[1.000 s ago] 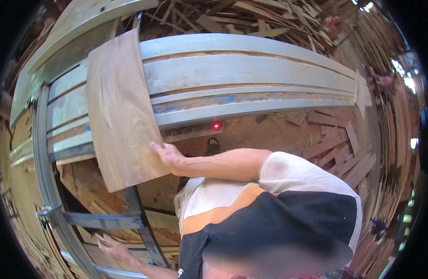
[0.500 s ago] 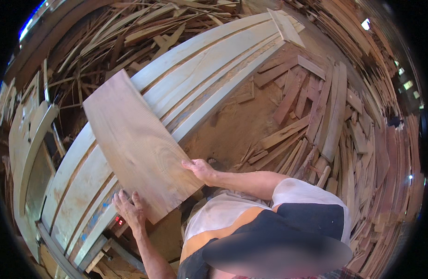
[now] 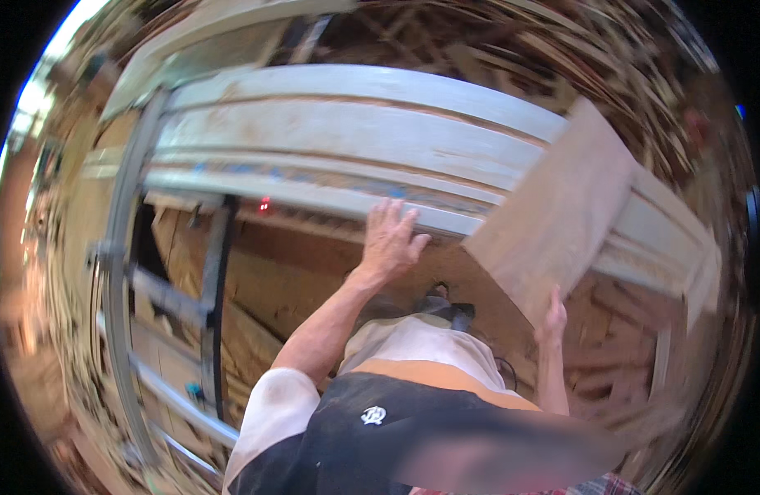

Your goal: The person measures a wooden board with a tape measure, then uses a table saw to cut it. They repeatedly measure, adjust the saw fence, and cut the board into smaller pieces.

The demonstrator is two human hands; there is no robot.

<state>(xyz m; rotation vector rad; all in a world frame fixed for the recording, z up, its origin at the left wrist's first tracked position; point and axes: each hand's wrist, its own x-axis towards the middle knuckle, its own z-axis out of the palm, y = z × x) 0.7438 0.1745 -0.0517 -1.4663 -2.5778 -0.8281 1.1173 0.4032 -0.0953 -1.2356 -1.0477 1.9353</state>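
A wide wooden board (image 3: pixel 553 219) with pale brown grain lies slantwise across a long pale grooved machine table (image 3: pixel 347 124). My right hand (image 3: pixel 552 318) grips the board's near edge, thumb up along it; the fingers beneath are hidden. At the table's near edge, my left hand (image 3: pixel 390 239) stands apart from the board, fingers stretched out and holding nothing. Its fingertips are by the table's front strip, though whether they touch it I cannot tell. Left of that hand, a small red lit display (image 3: pixel 264 204) sits under the table edge.
A grey metal rail frame (image 3: pixel 120 239) stands at the table's left end. Loose wood strips (image 3: pixel 553 41) are heaped behind the table, and reddish offcuts (image 3: pixel 619 338) lie on the floor at the right. The outer parts are blurred.
My view has swung to the left, so the table now runs across the picture. My left hand has come away from the board; my right hand still holds its edge.
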